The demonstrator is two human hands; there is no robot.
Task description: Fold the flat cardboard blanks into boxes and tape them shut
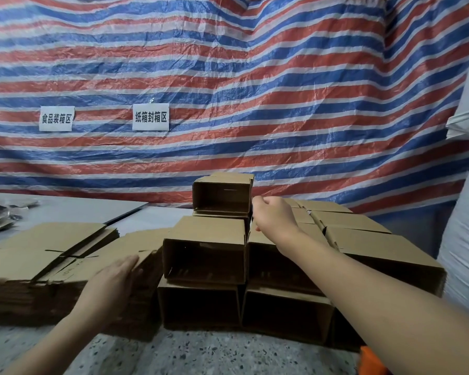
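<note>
The right hand point(275, 216) is reaching forward to the top box point(222, 194), its fingers curling against that box's right side edge; whether they are actually pinching the cardboard cannot be told. The left hand point(114, 280) is lying flat, fingers straight, on the stack of flat blanks point(46, 255), close to the stack's right end.

Behind everything, a red, white and blue striped tarp point(255, 90) is hanging as a backdrop. Below it, the pile of folded boxes point(255, 280) is sitting on the speckled floor point(201, 353), open ends facing the camera, stacked in tiers beneath the right forearm. The blanks are lying just left of this pile, touching it or nearly so, under the left palm. The top box is perching on the highest tier, directly left of the right hand's knuckles. On the tarp, two white paper signs are showing: one point(150, 117) above the blanks' far end, another point(56, 118) farther left.
</note>
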